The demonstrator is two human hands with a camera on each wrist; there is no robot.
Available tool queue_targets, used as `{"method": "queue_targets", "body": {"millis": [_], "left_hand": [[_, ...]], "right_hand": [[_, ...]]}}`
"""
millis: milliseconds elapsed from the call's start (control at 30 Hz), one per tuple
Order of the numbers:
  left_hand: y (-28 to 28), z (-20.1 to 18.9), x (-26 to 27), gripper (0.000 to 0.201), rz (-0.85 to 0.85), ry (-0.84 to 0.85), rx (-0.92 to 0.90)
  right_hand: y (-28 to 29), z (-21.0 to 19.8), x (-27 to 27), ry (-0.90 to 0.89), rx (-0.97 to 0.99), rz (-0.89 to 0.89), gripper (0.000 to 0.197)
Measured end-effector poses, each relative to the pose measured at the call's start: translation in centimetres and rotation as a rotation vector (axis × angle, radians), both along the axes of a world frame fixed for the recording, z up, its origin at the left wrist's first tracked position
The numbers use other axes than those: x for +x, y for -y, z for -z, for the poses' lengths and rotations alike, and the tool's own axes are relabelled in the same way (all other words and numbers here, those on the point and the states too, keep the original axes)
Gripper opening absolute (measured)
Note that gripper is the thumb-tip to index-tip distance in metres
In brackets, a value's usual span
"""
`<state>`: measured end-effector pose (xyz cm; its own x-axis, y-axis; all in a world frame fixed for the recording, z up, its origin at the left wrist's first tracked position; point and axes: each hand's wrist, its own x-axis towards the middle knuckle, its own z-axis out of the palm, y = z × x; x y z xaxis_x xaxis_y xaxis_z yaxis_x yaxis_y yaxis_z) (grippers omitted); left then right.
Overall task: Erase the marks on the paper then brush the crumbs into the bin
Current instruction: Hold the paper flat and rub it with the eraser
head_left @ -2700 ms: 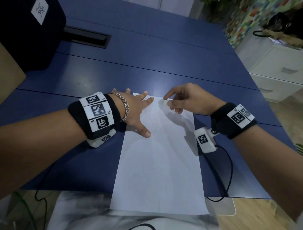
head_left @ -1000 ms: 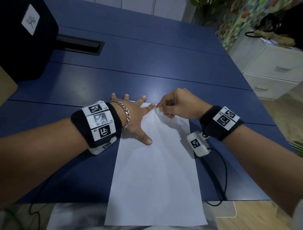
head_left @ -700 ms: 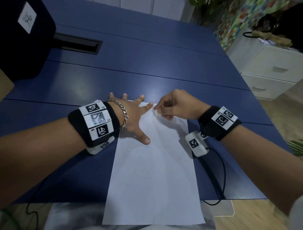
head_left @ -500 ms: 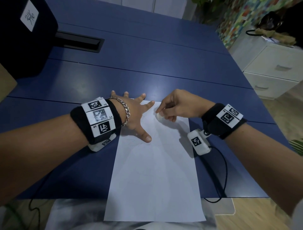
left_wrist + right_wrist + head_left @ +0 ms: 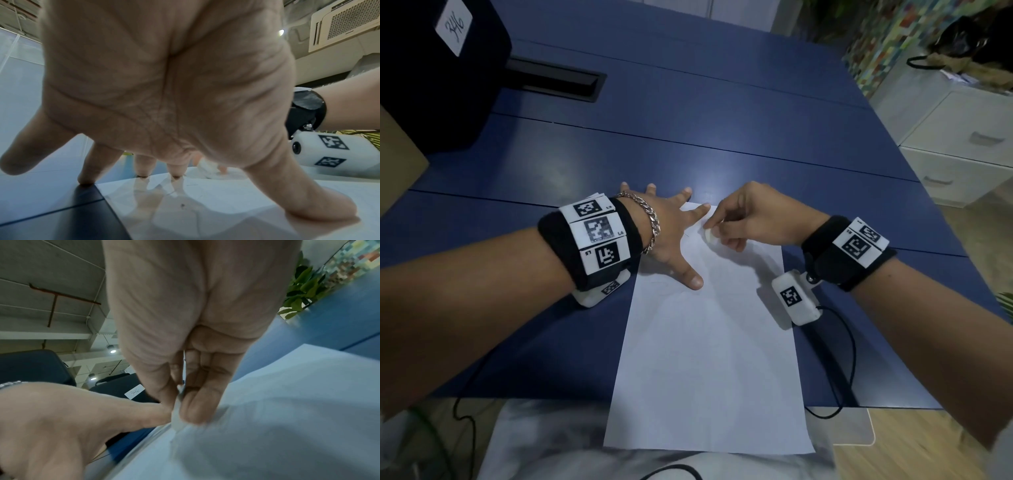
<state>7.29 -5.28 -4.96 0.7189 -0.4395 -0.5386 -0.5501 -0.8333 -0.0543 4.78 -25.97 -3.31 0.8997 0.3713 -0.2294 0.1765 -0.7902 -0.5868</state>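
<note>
A white sheet of paper [image 5: 709, 342] lies lengthwise on the blue table [image 5: 688, 102]. My left hand [image 5: 671, 233] is spread flat on the sheet's far left corner, fingers straight, thumb [image 5: 320, 206] pressing the paper [image 5: 226, 211]. My right hand [image 5: 750, 219] pinches a small white eraser [image 5: 709, 235] between thumb and fingertips and holds it down on the paper near the far edge, close to my left index finger. In the right wrist view the eraser [image 5: 177, 417] touches the sheet [image 5: 287, 418]. A short faint pencil mark [image 5: 687, 235] shows beside the eraser.
A black case [image 5: 438, 68] with a white label stands at the far left of the table, beside a black cable slot [image 5: 554, 82]. White drawers [image 5: 962, 144] stand off the table's right side. Cables [image 5: 842, 359] trail from the wrist cameras over the near edge.
My right hand has rubbed the eraser back and forth over a small area near the paper's far edge, ending slightly nearer me. My left hand stays flat on the sheet.
</note>
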Motion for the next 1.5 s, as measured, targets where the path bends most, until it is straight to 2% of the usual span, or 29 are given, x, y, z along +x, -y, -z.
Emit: {"method": "queue_targets", "body": {"millis": [167,300,433,467,567,600,700,867,1033,1200,1333,1400,1500], "left_hand": [[0.1,-0.3,0.0,0.143,-0.002,-0.01,0.005],[0.1,-0.3,-0.2,0.144,0.001,-0.009,0.015],[0.1,-0.2,0.1,0.147,-0.006,-0.025,0.005],[0.1,-0.2,0.1,0.147,-0.007,-0.025,0.004],[0.0,-0.2,-0.1,0.144,0.003,-0.01,0.014],[0.1,-0.2,-0.1,0.144,0.005,-0.01,0.016],[0.2,-0.2,0.1,0.146,-0.002,-0.02,0.021],[0.2,-0.5,-0.2,0.144,0.006,-0.022,0.042],[1.7,-1.2,0.0,0.146,0.034,-0.093,0.048],[2.4,-0.4,-0.4,0.155,0.053,-0.074,0.018],[1.4,0.2,-0.1,0.157,0.033,-0.069,-0.014],[1.3,0.3,-0.1,0.156,0.016,-0.07,-0.014],[1.4,0.3,-0.1,0.154,0.001,-0.083,-0.007]], "right_hand": [[0.6,0.1,0.1,0.124,-0.063,0.056,0.02],[0.9,-0.5,-0.4,-0.092,-0.019,-0.002,0.017],[0.7,0.0,-0.5,0.12,-0.073,0.041,0.019],[0.7,0.1,-0.5,0.112,-0.063,0.044,0.019],[0.9,-0.6,-0.6,-0.062,-0.038,-0.003,0.018],[1.0,-0.6,-0.5,-0.059,-0.053,-0.009,0.019],[1.1,-0.2,-0.6,0.106,-0.09,0.034,0.018],[1.6,-0.5,-1.1,-0.029,-0.047,0.012,0.02],[2.0,0.0,-1.1,0.043,-0.045,0.041,0.015],[2.1,-0.3,-0.8,0.066,-0.094,0.01,0.014],[2.1,0.8,-0.5,0.17,-0.114,0.088,0.017],[2.0,0.7,-0.7,0.13,-0.104,0.073,0.016],[1.9,-0.2,-0.7,-0.019,-0.098,-0.024,0.019]]}}
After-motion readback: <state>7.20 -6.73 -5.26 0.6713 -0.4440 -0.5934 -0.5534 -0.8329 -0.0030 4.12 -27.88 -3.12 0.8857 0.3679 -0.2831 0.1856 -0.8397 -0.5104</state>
